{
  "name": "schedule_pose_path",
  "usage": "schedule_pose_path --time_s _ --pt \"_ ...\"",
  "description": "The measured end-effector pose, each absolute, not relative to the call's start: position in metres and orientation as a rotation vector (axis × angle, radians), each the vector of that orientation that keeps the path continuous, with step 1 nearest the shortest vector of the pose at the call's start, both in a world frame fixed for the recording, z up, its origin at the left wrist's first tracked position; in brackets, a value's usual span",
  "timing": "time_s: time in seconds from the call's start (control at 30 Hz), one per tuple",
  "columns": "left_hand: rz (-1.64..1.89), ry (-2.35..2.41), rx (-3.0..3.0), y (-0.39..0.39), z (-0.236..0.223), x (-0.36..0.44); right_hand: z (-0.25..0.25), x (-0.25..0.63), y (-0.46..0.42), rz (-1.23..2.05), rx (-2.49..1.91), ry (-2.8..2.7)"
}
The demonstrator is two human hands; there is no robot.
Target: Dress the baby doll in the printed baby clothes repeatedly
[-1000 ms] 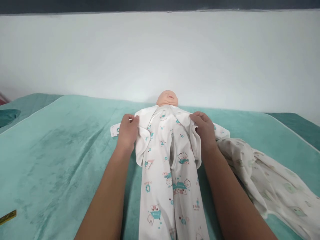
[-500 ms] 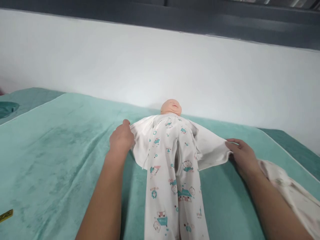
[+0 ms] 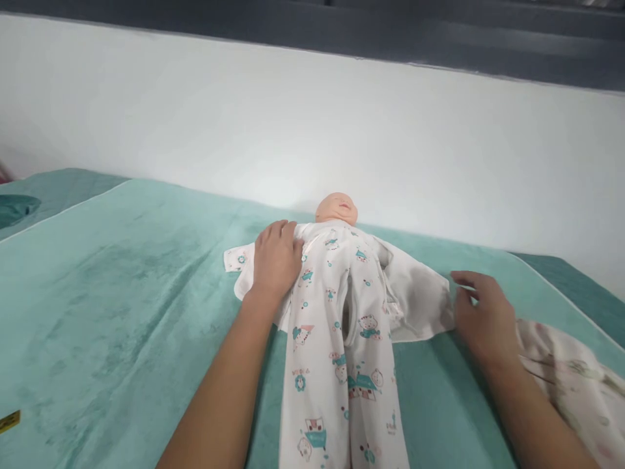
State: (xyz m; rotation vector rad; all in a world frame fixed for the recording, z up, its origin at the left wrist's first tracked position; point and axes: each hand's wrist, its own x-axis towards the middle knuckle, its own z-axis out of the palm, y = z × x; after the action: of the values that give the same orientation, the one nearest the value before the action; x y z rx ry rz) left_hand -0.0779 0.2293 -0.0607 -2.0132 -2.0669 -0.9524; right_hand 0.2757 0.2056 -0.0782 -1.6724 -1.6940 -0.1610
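Note:
A baby doll (image 3: 336, 209) lies face up, its head toward the wall. White baby pants (image 3: 322, 352) with a teal and pink print stretch from its neck toward me, covering its body. Under them a white baby top (image 3: 422, 303) is spread open to both sides, with a printed sleeve cuff showing at the left. My left hand (image 3: 277, 260) rests palm down on the top's left panel, fingers stretched out. Beside the edge of the right panel is my right hand (image 3: 483, 312), slightly blurred, thumb and fingers apart with no cloth between them.
Teal plush fabric (image 3: 122, 312) covers the surface beneath. A second printed white garment (image 3: 576, 384) lies crumpled at the right, partly behind my right forearm. A white wall (image 3: 244, 124) rises behind the doll. A small yellow strip (image 3: 10, 421) is at the left edge.
Both hands drew the top's panels outward from the doll's sides. My left hand has since let go and moved inward onto the left panel; my right hand has released the right panel's edge.

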Motion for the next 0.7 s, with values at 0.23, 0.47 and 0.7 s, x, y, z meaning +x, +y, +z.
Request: schedule_pose_path --time_s 0.23,0.47,0.7 --pt "-0.836 -2.14 -1.997 0.245 -0.081 -0.076 -0.068 0.181 0.244 -0.102 -1.412 -2.05" --pt "-0.688 -2.438 -1.824 0.255 -0.073 -0.089 -0.069 0.182 0.293 0.108 -1.808 -2.011" --pt "-0.659 -2.529 -1.791 0.258 -0.07 -0.093 -0.056 0.181 0.297 0.179 -1.679 -1.787"
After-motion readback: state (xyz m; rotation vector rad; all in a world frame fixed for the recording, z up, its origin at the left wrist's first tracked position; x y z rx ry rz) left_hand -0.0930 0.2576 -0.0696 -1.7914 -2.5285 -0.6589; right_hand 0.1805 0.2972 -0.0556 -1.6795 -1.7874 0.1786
